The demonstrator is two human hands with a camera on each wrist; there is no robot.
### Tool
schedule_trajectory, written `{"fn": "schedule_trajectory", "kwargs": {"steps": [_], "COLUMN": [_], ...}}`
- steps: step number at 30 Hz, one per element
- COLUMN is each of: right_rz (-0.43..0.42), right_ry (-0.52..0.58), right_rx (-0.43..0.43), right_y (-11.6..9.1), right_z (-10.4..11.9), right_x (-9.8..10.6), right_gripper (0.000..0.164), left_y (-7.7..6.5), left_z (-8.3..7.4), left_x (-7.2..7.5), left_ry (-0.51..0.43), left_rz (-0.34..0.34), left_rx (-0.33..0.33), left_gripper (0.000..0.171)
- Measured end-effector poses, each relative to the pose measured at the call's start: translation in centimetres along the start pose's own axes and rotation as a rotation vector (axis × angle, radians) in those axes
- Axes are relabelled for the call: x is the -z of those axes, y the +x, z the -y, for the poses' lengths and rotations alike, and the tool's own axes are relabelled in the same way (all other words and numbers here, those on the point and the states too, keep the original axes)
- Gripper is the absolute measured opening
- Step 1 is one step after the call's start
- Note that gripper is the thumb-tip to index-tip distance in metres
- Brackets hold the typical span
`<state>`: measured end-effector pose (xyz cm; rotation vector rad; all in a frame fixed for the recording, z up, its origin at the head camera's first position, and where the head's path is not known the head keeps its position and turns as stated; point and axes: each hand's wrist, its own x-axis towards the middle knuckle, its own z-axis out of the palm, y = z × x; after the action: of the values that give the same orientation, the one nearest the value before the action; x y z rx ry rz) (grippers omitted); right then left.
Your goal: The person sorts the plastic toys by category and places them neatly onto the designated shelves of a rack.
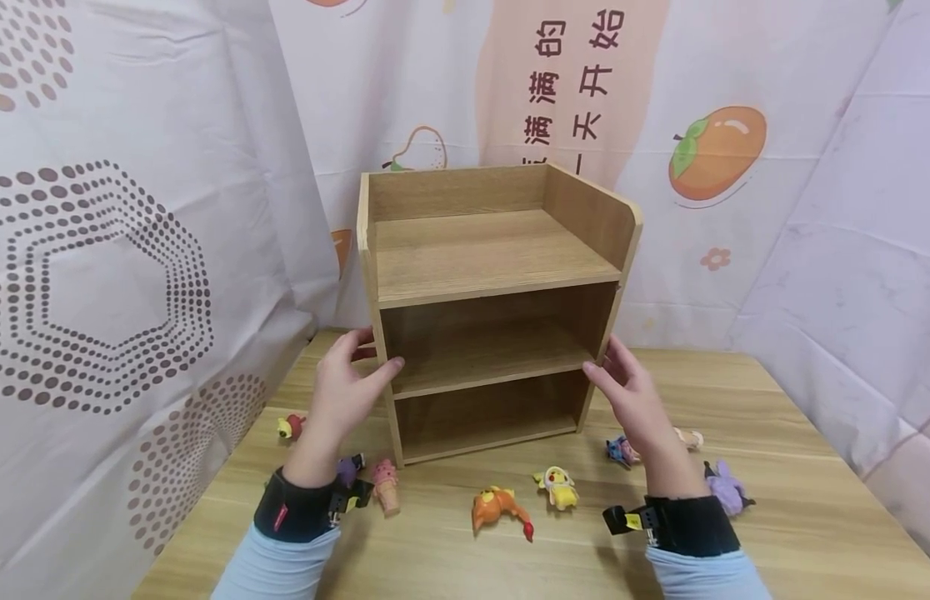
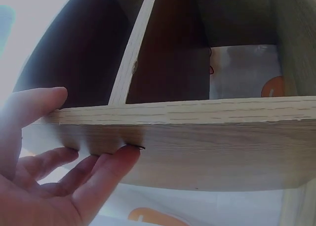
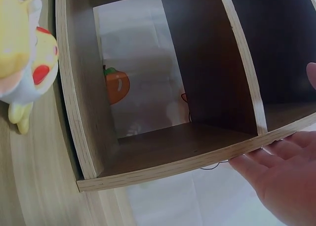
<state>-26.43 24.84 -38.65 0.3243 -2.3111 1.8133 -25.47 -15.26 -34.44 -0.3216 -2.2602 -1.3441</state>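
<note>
A small wooden shelf (image 1: pixel 502 285) with an open top tray and two compartments below stands at a slant in the middle of the head view. My left hand (image 1: pixel 352 387) holds its left side panel (image 2: pixel 222 152), thumb at the front edge and fingers against the outer face. On the opposite side, my right hand (image 1: pixel 630 396) grips the right side panel (image 1: pixel 609 325), its thumb also by the front edge. In the right wrist view, the fingers (image 3: pixel 256 169) lie along the panel's outside, near the divider board (image 3: pixel 244 53). Both compartments hold nothing.
Toy figures lie on the wooden table (image 1: pixel 435 558): an orange one (image 1: pixel 495 505), a yellow one (image 1: pixel 561 490), a pink ice-cream cone (image 1: pixel 386 486), a blue one (image 1: pixel 621 451) and a purple one (image 1: pixel 726 490). A printed curtain (image 1: pixel 795 275) hangs behind.
</note>
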Motion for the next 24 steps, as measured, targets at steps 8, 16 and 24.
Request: {"fn": "schedule_trajectory", "kwargs": {"steps": [8, 16, 24], "right_rz": [-0.016, -0.019, -0.004], "right_ry": [-0.015, -0.032, -0.038], "right_rx": [0.06, 0.083, 0.064], "right_y": [0.12, -0.09, -0.46], "right_z": [0.19, 0.09, 0.14], "right_x": [-0.16, -0.53, -0.35], "right_gripper": [0.077, 0.077, 0.079], "left_y": [-0.05, -0.22, -0.24], "left_z": [-0.01, -0.17, -0.06], "left_x": [-0.41, -0.01, 0.08], "left_ry": [0.007, -0.002, 0.003], "left_rz": [-0.032, -0.011, 0.003], "left_rx": [-0.033, -0.014, -0.005], "left_gripper": [0.059, 0.061, 0.061]}}
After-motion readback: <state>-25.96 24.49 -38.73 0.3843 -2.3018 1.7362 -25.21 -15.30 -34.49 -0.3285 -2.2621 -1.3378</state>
